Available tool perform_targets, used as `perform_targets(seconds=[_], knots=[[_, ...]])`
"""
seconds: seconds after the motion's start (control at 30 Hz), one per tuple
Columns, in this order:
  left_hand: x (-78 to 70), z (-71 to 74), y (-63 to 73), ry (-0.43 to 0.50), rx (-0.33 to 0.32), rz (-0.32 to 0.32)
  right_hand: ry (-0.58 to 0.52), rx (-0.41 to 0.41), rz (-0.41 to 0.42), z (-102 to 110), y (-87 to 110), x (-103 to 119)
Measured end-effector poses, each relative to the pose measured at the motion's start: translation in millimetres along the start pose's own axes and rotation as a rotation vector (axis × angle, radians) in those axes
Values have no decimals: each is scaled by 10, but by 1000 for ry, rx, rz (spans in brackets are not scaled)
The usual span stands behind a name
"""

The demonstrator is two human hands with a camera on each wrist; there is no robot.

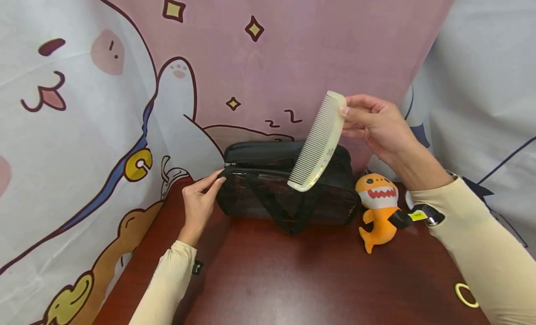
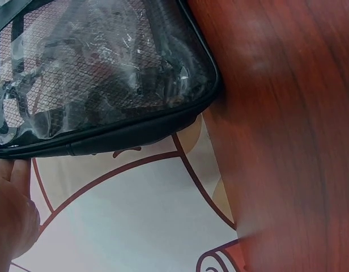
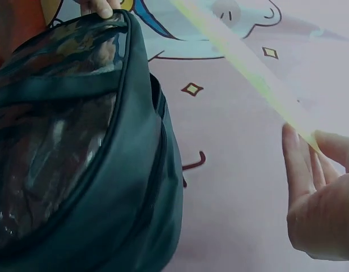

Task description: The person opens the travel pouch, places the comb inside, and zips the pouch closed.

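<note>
Right hand (image 1: pixel 381 127): fingers (image 1: pixel 359 115) pinch comb (image 1: pixel 320 143) at upper end; comb slants down toward bag (image 1: pixel 272 190); left hand (image 1: pixel 198 201): fingers pinch bag's edge

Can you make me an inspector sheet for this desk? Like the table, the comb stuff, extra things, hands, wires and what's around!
Surface: shiny reddish-brown table.
Job's things: pale comb, held up in the air; black bag with see-through panels, on the table.
Clutter: orange shark plush beside the bag; yellow ring at the right.
Grips: left grip pinches the bag's left end; right grip pinches the comb's upper end.
Cables: nothing seen.
Surroundings: cartoon-printed cloth backdrop, pink and white.
</note>
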State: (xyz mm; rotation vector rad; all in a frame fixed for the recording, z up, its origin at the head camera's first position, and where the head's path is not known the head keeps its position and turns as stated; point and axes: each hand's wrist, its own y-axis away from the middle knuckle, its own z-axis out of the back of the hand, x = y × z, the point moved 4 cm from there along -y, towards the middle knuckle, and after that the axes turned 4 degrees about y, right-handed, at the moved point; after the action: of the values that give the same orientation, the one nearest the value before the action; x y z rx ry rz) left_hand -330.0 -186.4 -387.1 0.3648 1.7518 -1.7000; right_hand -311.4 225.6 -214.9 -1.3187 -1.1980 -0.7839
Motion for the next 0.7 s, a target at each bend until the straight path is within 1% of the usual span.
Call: perform_targets(seconds=[0.1, 0.2, 0.3, 0.37, 0.5, 0.7], knots=[[-8, -2, -1, 1, -1, 2, -25, -39, 103, -88, -52, 3], [-6, 4, 1, -8, 5, 12, -47, -56, 204, -169, -109, 13], [-2, 12, 8, -21, 10, 20, -15, -68, 304, -245, -154, 34], [2, 17, 14, -30, 11, 24, 39, -76, 362, -291, -168, 49], [5, 19, 18, -34, 15, 25, 98, -76, 429, -361, -160, 61], [-6, 15, 12, -17, 13, 17, 93, -61, 471, -415, -118, 63]])
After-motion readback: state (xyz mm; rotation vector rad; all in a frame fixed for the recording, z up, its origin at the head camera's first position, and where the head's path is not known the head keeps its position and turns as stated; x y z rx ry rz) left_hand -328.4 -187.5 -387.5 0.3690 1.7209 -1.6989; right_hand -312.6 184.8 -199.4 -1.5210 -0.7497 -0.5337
